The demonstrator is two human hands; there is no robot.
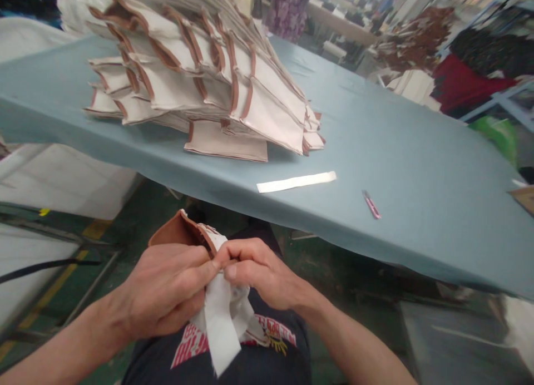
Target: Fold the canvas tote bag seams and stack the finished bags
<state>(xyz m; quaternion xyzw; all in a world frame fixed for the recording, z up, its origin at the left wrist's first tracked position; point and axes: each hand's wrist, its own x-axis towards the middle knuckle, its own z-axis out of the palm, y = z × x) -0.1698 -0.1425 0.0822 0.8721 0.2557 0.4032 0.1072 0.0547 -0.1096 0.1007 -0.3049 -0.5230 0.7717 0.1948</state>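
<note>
Nearest, dark clothing [146,357] with a red, white and yellow print covers the person's front. Over it, a loose white band [222,332] hangs from between the hands. The left hand [173,287] pinches the white-and-brown fabric piece [175,230], thumb and fingers pressed together; the right hand [262,271] meets it on the right, its grip pinching the same edge between thumb and forefinger. The piece is held in front of the near edge of the blue surface [400,151]. On that surface, a pale strip [296,182] lies near the edge, with pink snips [371,205] to its right. Farther left rises a pile of cream pieces with brown edging [271,104]. Far right, red cloth [463,84] hangs near brown scraps [417,37].
</note>
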